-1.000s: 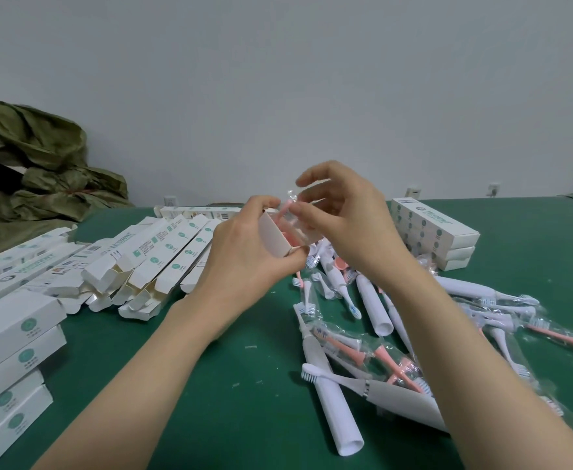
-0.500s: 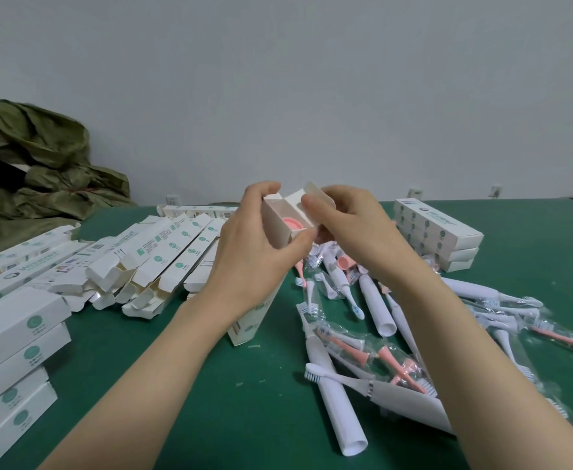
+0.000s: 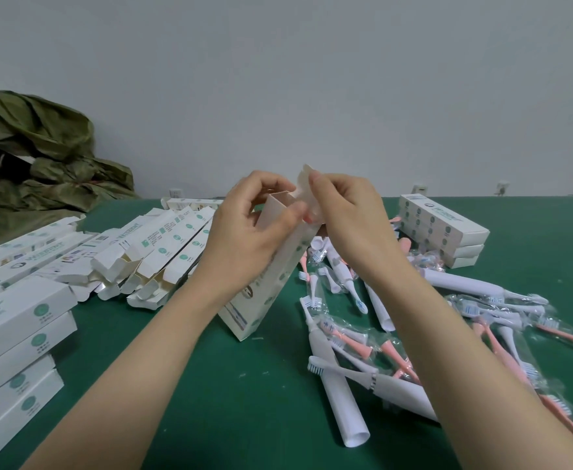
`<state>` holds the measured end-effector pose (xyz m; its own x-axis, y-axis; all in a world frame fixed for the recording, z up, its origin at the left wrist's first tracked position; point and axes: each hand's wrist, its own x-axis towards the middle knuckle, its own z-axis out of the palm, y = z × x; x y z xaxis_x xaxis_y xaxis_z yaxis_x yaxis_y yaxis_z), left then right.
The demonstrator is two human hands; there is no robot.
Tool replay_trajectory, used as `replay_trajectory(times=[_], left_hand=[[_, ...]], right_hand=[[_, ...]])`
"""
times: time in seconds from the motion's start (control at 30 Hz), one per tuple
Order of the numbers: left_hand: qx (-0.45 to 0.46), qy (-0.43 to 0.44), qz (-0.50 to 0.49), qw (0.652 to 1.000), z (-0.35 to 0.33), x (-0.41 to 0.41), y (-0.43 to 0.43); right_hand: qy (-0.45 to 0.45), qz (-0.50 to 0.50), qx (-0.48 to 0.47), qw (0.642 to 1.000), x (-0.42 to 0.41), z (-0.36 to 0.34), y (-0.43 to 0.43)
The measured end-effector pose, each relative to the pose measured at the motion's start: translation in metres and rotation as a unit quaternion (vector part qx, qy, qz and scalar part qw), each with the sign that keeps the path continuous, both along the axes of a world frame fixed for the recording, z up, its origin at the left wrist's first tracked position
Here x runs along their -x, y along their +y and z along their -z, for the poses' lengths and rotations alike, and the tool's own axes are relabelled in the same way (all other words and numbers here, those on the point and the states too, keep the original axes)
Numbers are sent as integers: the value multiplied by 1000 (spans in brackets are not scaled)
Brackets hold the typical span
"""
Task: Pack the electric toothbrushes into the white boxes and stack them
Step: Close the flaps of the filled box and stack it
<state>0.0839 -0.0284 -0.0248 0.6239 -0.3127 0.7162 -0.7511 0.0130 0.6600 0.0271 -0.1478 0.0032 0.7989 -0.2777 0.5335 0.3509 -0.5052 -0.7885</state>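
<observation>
Head view: your left hand grips the tilted white box near its open top, foot on the counter; your right hand pinches the flap — fold it square, then tuck.

A white box stands tilted on the tabletop, top flap open; white and pink toothbrushes lie scattered beside it.

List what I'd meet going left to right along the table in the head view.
Near stack of closed boxes → row of empty open boxes → left hand holding the tilted box → right hand pinching its flap → far stack of boxes → bagged pink toothbrush.
</observation>
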Motion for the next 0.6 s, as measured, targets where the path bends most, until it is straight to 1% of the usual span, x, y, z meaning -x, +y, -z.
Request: replay_trajectory(times=[0.07,0.13,0.23,0.37,0.47,0.53,0.6], left_hand=[[-16,16,-10,1000,0,4,-2],[-29,22,-57,998,2,8,-6],[0,19,-100,995,4,10,-10],[47,42,-113,992,7,14,-18],[86,84,-108,987,9,16,-23],[86,84,-95,988,11,16,-24],[71,91,-57,992,14,14,-23]], right_hand=[[4,3,-16,1000,0,0,-1],[16,-10,-15,1000,1,-1,-1],[27,-26,-17,999,2,0,0],[21,-26,-32,999,0,0,6],[8,-26,12,1000,4,3,13],[3,-13,32,999,5,5,15],[-5,3,30,1000,2,8,13]])
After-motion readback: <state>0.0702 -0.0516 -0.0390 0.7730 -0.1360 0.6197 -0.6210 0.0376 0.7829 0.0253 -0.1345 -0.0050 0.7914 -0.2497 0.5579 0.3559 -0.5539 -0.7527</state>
